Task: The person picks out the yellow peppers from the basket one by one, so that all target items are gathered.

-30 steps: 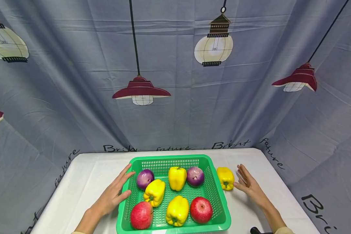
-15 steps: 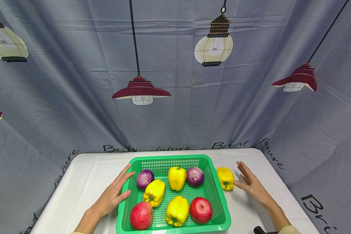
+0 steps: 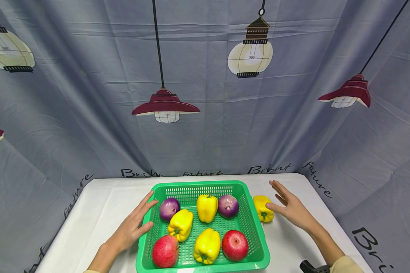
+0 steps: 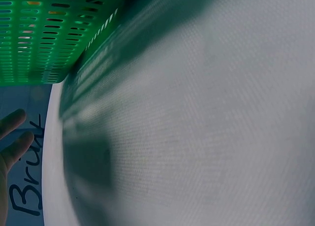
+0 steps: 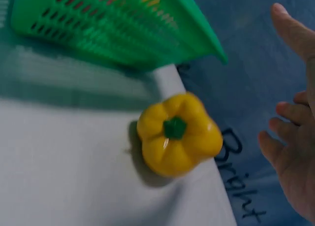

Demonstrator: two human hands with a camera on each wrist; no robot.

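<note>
A green plastic basket (image 3: pixel 205 183) holds several yellow bell peppers (image 3: pixel 207 208), two red pomegranates (image 3: pixel 235 245) and two round purple vegetables (image 3: pixel 228 206), perhaps onions. My left hand (image 3: pixel 128 229) is at the basket's left rim with fingers spread; whether it touches the rim I cannot tell. Outside the basket, against its right side in the head view, one more yellow bell pepper (image 5: pixel 178 135) lies on the white table, its green stem showing. Just right of that pepper my right hand (image 3: pixel 294 208) hovers with fingers extended, apart from it in the right wrist view. The thumb overlaps the pepper's edge in the head view.
The white-covered table (image 3: pixel 116 197) is bounded by a grey-blue curtain (image 3: pixel 205 144) printed with lamps and lettering. A black strap or device (image 3: pixel 314 267) sits at the right wrist by the sleeve (image 3: pixel 345 264).
My right hand first drew slightly right, then moved up and left, so its thumb now overlaps the loose bell pepper in the head view. The left hand and the basket have stayed put.
</note>
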